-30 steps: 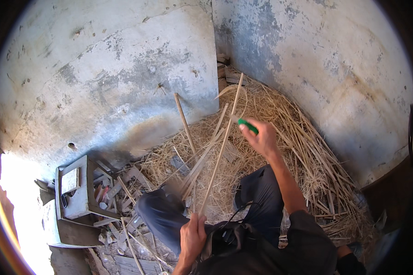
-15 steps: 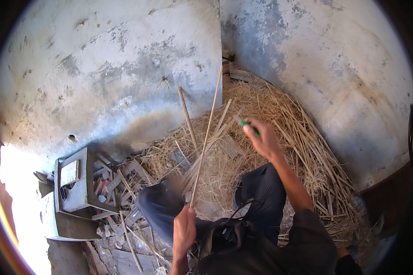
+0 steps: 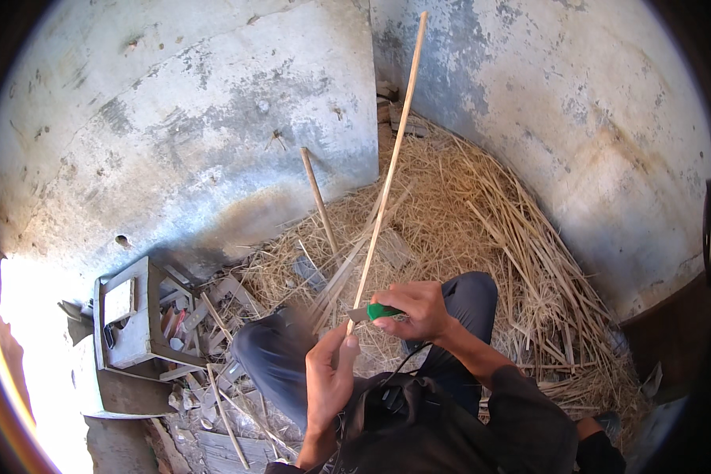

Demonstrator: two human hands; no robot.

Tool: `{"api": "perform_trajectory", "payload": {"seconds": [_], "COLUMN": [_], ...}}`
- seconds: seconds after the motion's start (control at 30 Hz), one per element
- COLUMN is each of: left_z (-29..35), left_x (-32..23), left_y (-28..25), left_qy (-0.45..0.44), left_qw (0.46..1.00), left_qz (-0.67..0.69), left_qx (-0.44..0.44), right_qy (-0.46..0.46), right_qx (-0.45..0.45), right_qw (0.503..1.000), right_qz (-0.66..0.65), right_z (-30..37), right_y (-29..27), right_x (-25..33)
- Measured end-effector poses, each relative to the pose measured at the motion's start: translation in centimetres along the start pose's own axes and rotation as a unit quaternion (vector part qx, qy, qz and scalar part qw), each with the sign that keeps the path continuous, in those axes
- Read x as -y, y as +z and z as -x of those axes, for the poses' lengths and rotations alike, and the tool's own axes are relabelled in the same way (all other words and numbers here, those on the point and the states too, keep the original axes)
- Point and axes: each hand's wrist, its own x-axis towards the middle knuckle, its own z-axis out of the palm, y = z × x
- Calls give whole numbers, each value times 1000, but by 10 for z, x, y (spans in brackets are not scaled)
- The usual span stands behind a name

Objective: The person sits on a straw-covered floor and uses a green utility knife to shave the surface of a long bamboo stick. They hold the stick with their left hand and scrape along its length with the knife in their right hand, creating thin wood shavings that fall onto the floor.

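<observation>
At the far left, on the littered floor, a boxy stand carries a pale slab. Next comes a stake, leaning upright near the wall. The left hand is closed around the lower end of a long pale strip, its thumb lying along the wood, just in front of the person's body. From that grip the strip rises away, slanting to the right, its far end up in the air against the wall's corner.

It looks light, dry and fairly stiff, with some spring over its length; the cut edges may splinter, and the far end would likely sway if held only at the bottom. A firm hold close to the lower end, thumb well clear of the blade, seems best.

Just above the left hand, the knife's blade lies across the strip, apparently touching it. The right hand is wrapped around the green handle. Further right, straw and long loose slats spread along the wall.
</observation>
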Motion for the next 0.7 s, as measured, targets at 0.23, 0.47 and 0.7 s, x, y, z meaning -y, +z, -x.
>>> {"api": "perform_trajectory", "payload": {"seconds": [0.23,0.47,0.7], "left_z": [1,1,4], "left_x": [-11,-11,-10], "left_y": [4,7,10], "left_qy": [15,32,10], "left_qw": [1000,999,999], "left_qz": [-14,-40,-32], "left_qx": [6,-12,-33], "right_qy": [-27,-30,-36], "right_qx": [-25,-23,-37], "right_qw": [999,998,996], "right_qz": [4,45,68], "right_z": [0,-5,-6], "right_y": [2,-8,-12], "right_x": [1,5,5]}}
